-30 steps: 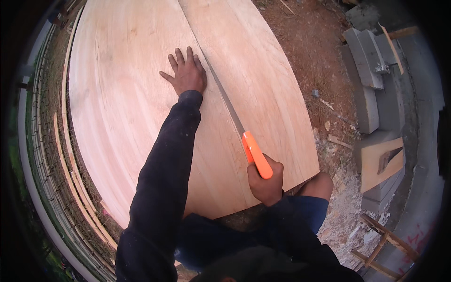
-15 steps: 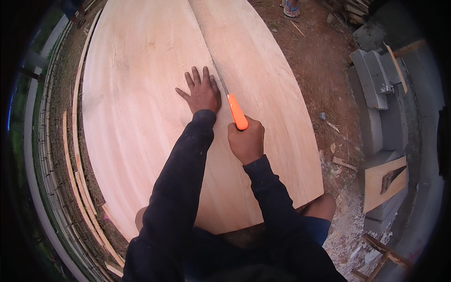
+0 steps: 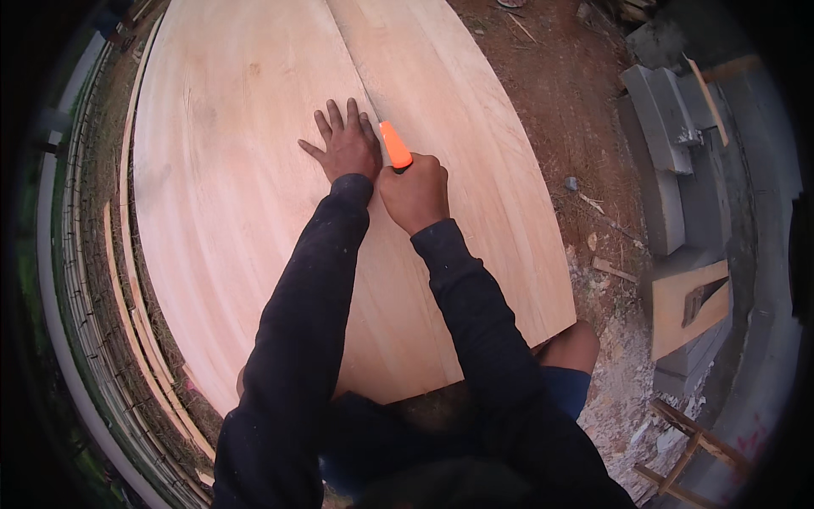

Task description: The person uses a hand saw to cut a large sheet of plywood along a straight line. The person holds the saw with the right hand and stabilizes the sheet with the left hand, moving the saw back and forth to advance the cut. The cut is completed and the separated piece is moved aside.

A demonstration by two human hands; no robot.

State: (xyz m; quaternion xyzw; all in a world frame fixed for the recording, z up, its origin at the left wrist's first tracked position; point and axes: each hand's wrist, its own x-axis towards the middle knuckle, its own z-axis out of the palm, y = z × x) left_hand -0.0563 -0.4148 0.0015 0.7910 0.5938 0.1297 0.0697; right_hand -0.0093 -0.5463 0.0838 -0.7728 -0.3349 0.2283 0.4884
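Note:
A large pale plywood sheet [image 3: 246, 212] lies before me, with a long cut running down from its far edge. My right hand [image 3: 415, 191] is wrapped round the orange handle of a handsaw [image 3: 395, 146], close to the near end of that cut. Little of the blade shows; most of it is hidden at the sheet. Just left of the cut, my left hand [image 3: 346, 146] presses flat on the plywood with its fingers spread. The two hands are almost side by side.
Grey blocks [image 3: 657, 119] are stacked at the right, with a plywood offcut [image 3: 688, 310] leaning nearer. Long wood strips [image 3: 127, 212] lie along the left side. Bare reddish soil [image 3: 560, 93] borders the sheet. A wooden frame [image 3: 691, 450] stands at lower right.
My right hand has pushed the saw forward and slightly left, so less blade shows. The left hand stays flat on the sheet, while the whole view has shifted a little.

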